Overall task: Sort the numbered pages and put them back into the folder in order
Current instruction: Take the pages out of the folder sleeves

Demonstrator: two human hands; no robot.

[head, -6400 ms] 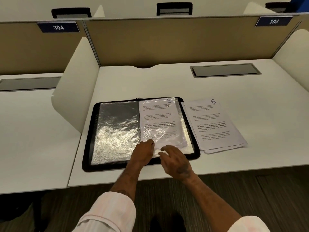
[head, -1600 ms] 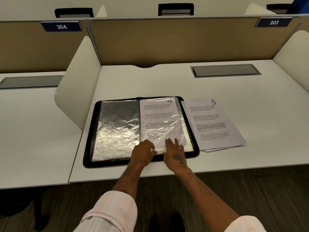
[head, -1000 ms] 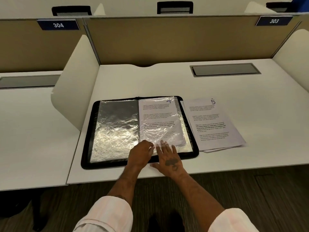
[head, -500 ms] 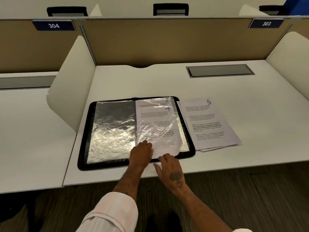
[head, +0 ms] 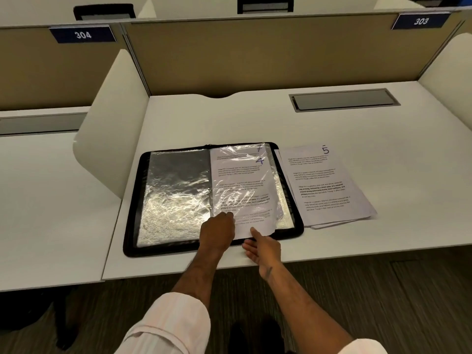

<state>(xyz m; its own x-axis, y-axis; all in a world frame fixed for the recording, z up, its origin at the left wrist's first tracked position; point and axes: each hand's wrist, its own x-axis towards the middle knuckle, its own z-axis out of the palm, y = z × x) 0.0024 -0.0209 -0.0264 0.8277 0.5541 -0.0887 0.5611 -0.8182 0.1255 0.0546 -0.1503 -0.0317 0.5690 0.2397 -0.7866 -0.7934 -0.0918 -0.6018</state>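
A black-edged display folder [head: 163,249] lay open on the white worktop [head: 229,118], close to its near edge. Its left-hand clear sleeve [head: 176,195] showed only crinkled, shiny plastic. In the right-hand sleeve [head: 277,200] sat page 4 [head: 240,180], slightly askew, with its lower end sticking out past the sleeve's bottom and over the folder's near border. The numeral of page 7 [head: 259,148] showed just above the 4, behind it.

The left hand [head: 217,231] rested on the sleeve's lower end beside the spine with its fingers curled down. Whether it pinched the plastic or only pressed on it could not be told. The right hand [head: 263,247] was turned palm inward and pinched the bottom edge of page 4, thumb on top and fingers beneath.

Just right of the folder lay a loose stack of sheets [head: 339,218] with page 5 [head: 324,185] uppermost. Beyond it, a grey cable hatch [head: 344,99] was set into the worktop.
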